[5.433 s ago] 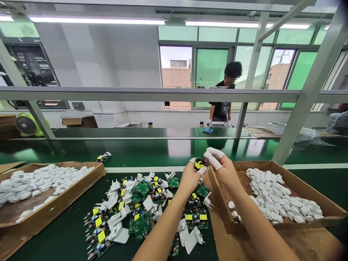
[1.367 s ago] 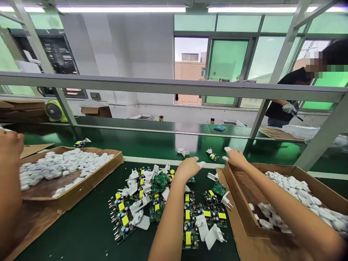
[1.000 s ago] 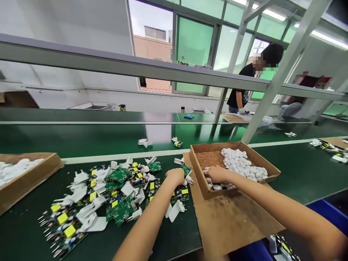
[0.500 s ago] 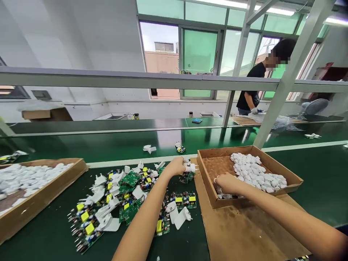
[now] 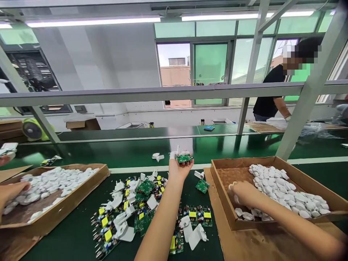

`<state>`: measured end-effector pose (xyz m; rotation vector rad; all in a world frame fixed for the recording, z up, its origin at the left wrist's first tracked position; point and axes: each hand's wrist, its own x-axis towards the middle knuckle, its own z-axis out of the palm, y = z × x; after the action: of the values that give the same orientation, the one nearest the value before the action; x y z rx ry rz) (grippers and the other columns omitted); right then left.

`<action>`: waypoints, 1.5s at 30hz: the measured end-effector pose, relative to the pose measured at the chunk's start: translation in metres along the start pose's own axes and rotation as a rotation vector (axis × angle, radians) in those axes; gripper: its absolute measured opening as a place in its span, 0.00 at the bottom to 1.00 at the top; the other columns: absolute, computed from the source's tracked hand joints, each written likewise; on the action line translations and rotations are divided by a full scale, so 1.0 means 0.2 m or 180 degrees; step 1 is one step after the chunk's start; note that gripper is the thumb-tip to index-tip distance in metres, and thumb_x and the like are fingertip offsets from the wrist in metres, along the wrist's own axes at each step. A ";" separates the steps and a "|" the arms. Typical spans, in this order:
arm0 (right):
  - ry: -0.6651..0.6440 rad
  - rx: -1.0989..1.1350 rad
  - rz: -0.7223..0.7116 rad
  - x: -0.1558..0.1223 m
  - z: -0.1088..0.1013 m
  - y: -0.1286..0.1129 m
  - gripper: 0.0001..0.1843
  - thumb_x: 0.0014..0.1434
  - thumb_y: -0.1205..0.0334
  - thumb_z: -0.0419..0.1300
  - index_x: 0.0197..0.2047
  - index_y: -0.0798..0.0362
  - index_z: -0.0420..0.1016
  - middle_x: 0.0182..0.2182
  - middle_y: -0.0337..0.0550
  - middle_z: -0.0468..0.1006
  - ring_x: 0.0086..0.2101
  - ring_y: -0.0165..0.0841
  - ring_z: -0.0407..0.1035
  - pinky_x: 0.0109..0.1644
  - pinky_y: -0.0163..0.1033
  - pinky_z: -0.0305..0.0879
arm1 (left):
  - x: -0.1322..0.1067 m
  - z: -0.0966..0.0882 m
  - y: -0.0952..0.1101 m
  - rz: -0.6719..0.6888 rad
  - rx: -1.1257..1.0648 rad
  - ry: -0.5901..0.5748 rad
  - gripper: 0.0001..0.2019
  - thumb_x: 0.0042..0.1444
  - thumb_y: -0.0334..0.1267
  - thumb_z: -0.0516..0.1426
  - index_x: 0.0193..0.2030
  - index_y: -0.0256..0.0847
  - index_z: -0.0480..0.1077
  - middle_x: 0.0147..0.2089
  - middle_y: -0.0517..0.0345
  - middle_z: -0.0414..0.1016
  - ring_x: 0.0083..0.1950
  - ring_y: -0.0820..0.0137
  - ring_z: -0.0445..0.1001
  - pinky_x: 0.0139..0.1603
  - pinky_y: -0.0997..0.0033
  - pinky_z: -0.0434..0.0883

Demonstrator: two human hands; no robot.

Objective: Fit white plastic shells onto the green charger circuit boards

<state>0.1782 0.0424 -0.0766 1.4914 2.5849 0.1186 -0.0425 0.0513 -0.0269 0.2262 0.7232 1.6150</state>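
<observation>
My left hand [image 5: 178, 168] is raised above a heap of green circuit boards and white plug shells [image 5: 137, 204], palm up, closed on a small green circuit board [image 5: 184, 158]. My right hand [image 5: 241, 194] reaches into the near left corner of a cardboard tray [image 5: 221, 203] and rests among white plastic caps [image 5: 274, 186]; its fingers are curled over them, and what they hold is hidden. White finger cots show on some fingertips.
A second cardboard tray of white caps [image 5: 81, 190] stands at the left, with another person's hands [image 5: 12, 190] over it. Loose parts [image 5: 157, 157] lie on the green conveyor belt [image 5: 130, 152]. A metal frame rail [image 5: 163, 94] crosses ahead. A person in black [image 5: 277, 98] works beyond.
My left hand lifted a circuit board up off the heap and turned it palm up. My right hand stays in the tray corner among the caps. The view swung back left.
</observation>
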 end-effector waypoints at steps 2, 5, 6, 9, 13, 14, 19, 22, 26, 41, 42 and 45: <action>0.0418 0.0026 0.0246 0.02 -0.12 0.00 0.16 0.48 0.77 0.46 0.38 0.59 0.67 0.33 0.53 0.69 0.31 0.39 0.67 0.32 0.39 0.60 | -0.01 0.01 -0.04 -0.0042 -0.0050 -0.0014 0.10 0.54 0.39 0.45 0.34 0.37 0.63 0.28 0.56 0.68 0.29 0.73 0.71 0.31 0.72 0.69; 0.1490 0.0997 0.0007 0.06 -0.31 -0.05 0.14 0.52 0.74 0.44 0.41 0.58 0.64 0.35 0.49 0.66 0.33 0.32 0.66 0.37 0.37 0.63 | -0.04 0.03 -0.10 -0.0132 0.0134 -0.0294 0.10 0.54 0.39 0.47 0.34 0.37 0.65 0.32 0.55 0.71 0.31 0.70 0.72 0.26 0.72 0.69; 0.1878 0.1553 -0.0281 0.07 -0.35 -0.08 0.13 0.51 0.73 0.45 0.40 0.57 0.64 0.35 0.47 0.66 0.34 0.31 0.66 0.38 0.35 0.63 | -0.05 0.03 -0.11 -0.0124 0.0299 -0.0430 0.11 0.54 0.41 0.46 0.35 0.37 0.65 0.33 0.55 0.71 0.31 0.69 0.72 0.23 0.74 0.68; 0.2570 0.2955 -0.1082 0.11 -0.41 -0.18 0.11 0.50 0.70 0.48 0.38 0.55 0.64 0.37 0.45 0.66 0.36 0.30 0.65 0.38 0.34 0.65 | -0.08 0.03 -0.14 0.0166 0.0889 -0.0754 0.16 0.54 0.46 0.47 0.41 0.39 0.65 0.34 0.55 0.71 0.25 0.70 0.71 0.14 0.79 0.62; 0.2738 0.3520 -0.1169 0.15 -0.35 -0.26 0.14 0.50 0.67 0.50 0.42 0.55 0.62 0.35 0.45 0.68 0.34 0.30 0.66 0.38 0.36 0.66 | -0.11 0.04 -0.13 0.0496 0.1073 -0.1008 0.15 0.53 0.43 0.50 0.47 0.44 0.63 0.40 0.56 0.70 0.30 0.72 0.71 0.21 0.78 0.67; 0.2716 0.3505 -0.1133 0.16 -0.34 -0.27 0.14 0.50 0.67 0.51 0.43 0.55 0.62 0.34 0.44 0.69 0.33 0.30 0.66 0.38 0.36 0.66 | -0.12 0.04 -0.12 0.0478 0.1017 -0.1065 0.14 0.53 0.41 0.50 0.47 0.44 0.64 0.41 0.56 0.70 0.33 0.72 0.71 0.25 0.77 0.69; 0.3094 0.2671 -0.1209 0.15 -0.33 -0.25 0.09 0.53 0.67 0.52 0.39 0.54 0.67 0.35 0.43 0.70 0.38 0.33 0.63 0.41 0.40 0.63 | -0.12 0.05 -0.12 0.0164 0.0721 -0.1244 0.11 0.54 0.39 0.49 0.40 0.38 0.67 0.38 0.54 0.70 0.34 0.74 0.68 0.36 0.72 0.69; 0.3296 0.2217 -0.1291 0.16 -0.34 -0.25 0.09 0.53 0.67 0.53 0.39 0.53 0.68 0.37 0.45 0.70 0.40 0.36 0.61 0.44 0.45 0.61 | -0.12 0.04 -0.12 0.0108 0.0631 -0.1379 0.10 0.51 0.41 0.53 0.36 0.37 0.69 0.33 0.58 0.70 0.30 0.78 0.66 0.38 0.72 0.68; 0.3405 0.2061 -0.1235 0.20 -0.32 -0.23 0.09 0.53 0.64 0.54 0.39 0.53 0.68 0.46 0.49 0.66 0.46 0.40 0.57 0.48 0.49 0.58 | -0.14 0.03 -0.12 0.0243 0.0869 -0.1676 0.12 0.43 0.40 0.60 0.34 0.37 0.69 0.33 0.60 0.69 0.32 0.78 0.65 0.40 0.71 0.67; 0.1771 0.3881 -0.1097 0.17 -0.32 -0.22 0.28 0.55 0.50 0.48 0.55 0.56 0.51 0.52 0.51 0.58 0.50 0.38 0.56 0.53 0.46 0.54 | -0.15 0.03 -0.13 0.1137 0.1653 -0.1721 0.21 0.37 0.40 0.62 0.40 0.35 0.68 0.35 0.53 0.72 0.36 0.67 0.70 0.35 0.72 0.68; 0.1675 0.3789 -0.1158 0.17 -0.32 -0.23 0.28 0.56 0.49 0.47 0.55 0.56 0.52 0.52 0.51 0.58 0.50 0.38 0.55 0.53 0.46 0.53 | -0.15 0.03 -0.13 0.1241 0.1653 -0.1766 0.21 0.38 0.40 0.62 0.41 0.35 0.68 0.35 0.53 0.72 0.36 0.68 0.69 0.35 0.73 0.68; 0.1721 0.3327 -0.1483 0.16 -0.33 -0.24 0.24 0.58 0.50 0.45 0.54 0.53 0.54 0.52 0.48 0.59 0.51 0.39 0.53 0.53 0.46 0.53 | -0.14 0.03 -0.12 0.1327 0.1702 -0.1845 0.22 0.38 0.41 0.62 0.42 0.35 0.68 0.34 0.53 0.72 0.36 0.68 0.69 0.35 0.73 0.68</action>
<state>0.1095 0.0469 -0.0224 1.0336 3.6104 -1.2015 -0.0147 0.0261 -0.0280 1.2463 0.6588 1.5879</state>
